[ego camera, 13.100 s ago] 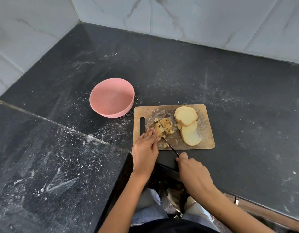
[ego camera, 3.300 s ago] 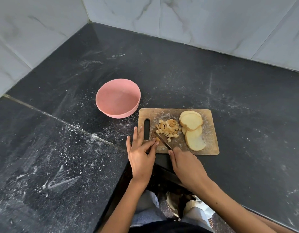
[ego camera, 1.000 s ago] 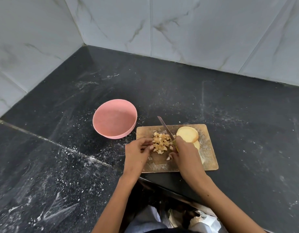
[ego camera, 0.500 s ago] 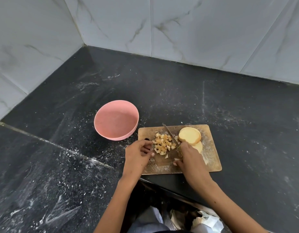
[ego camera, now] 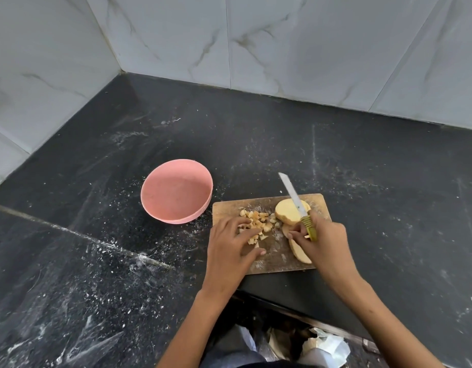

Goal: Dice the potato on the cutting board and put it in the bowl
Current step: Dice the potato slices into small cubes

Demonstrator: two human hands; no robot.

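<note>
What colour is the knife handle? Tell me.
Yellow-green, ribbed. The knife handle shows in the head view, held in the right hand.

1. The left hand (ego camera: 229,251) and the right hand (ego camera: 322,243) are bare.
2. Both arms have no sleeves down to the wrist.
3. No rings or watch show.
4. Dark clothes show at the bottom.

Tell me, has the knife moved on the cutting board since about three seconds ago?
Yes. The knife swung from the cutting board's near edge to its far edge, blade now over the potato slices.
</note>
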